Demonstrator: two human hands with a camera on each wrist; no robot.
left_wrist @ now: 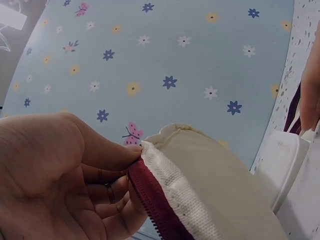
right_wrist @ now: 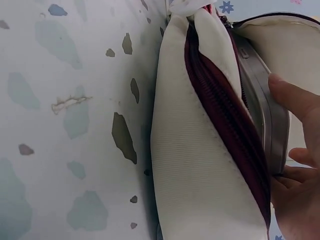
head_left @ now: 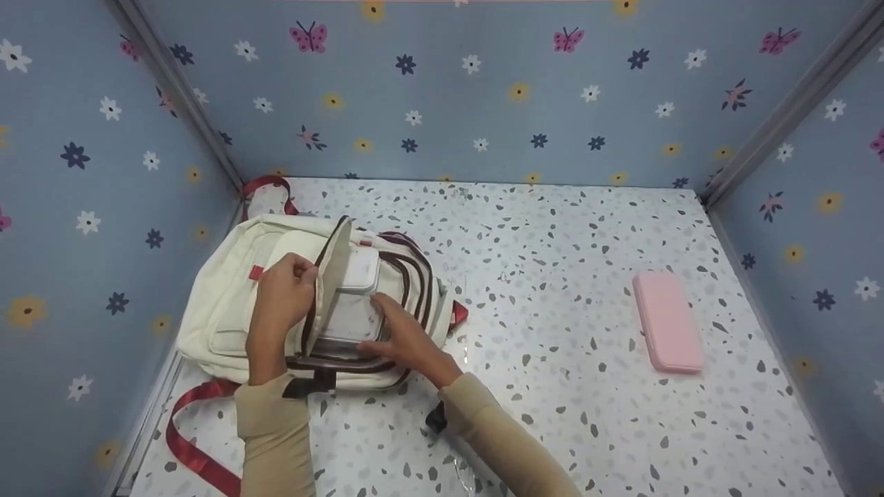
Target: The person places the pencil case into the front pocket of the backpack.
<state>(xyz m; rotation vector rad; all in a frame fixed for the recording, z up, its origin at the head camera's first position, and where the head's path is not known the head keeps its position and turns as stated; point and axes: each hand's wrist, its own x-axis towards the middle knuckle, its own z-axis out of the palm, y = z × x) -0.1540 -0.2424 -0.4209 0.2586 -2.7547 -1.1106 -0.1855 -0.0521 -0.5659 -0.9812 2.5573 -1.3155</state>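
A cream backpack with dark red zips lies at the left of the table, its front pocket unzipped. My left hand pinches the edge of the pocket flap between thumb and fingers and holds it raised. Inside the pocket are two white, flat boxes, a smaller one above a larger one. My right hand grips the larger box by its right side, thumb and fingers spread along it. In the right wrist view this box's grey side stands beside the zip.
A pink case lies at the right of the table. Red straps extend from the backpack at its upper and lower left. Blue patterned panels stand behind the table and at both sides.
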